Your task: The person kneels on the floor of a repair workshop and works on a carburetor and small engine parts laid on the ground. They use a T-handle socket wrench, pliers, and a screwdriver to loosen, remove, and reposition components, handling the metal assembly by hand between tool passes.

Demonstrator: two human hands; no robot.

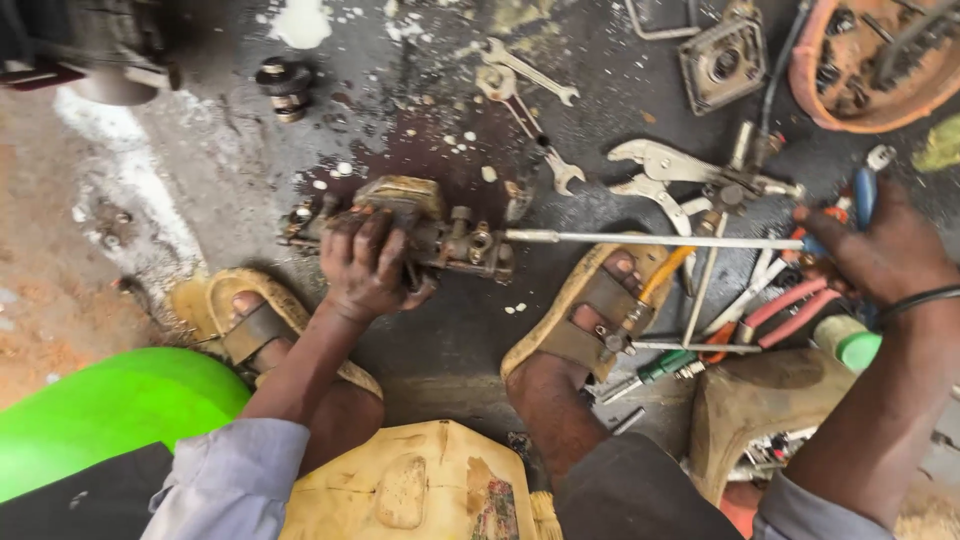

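Observation:
My left hand [365, 265] grips a greasy metal engine part [440, 238], a carburettor-like block, and presses it onto the oily dark floor. My right hand [880, 250] holds the handle end of a long screwdriver [650, 240]. Its thin steel shaft runs level to the left, and its tip touches the right end of the part. Both my feet in worn sandals [590, 310] rest on the floor on either side of the part.
Two spanners [525, 95] lie beyond the part. Locking pliers [655, 170], red-handled pliers [790, 310] and other screwdrivers lie in a heap at the right. An orange bowl [860, 105] of parts sits at the top right. A green object [110, 410] is at the lower left.

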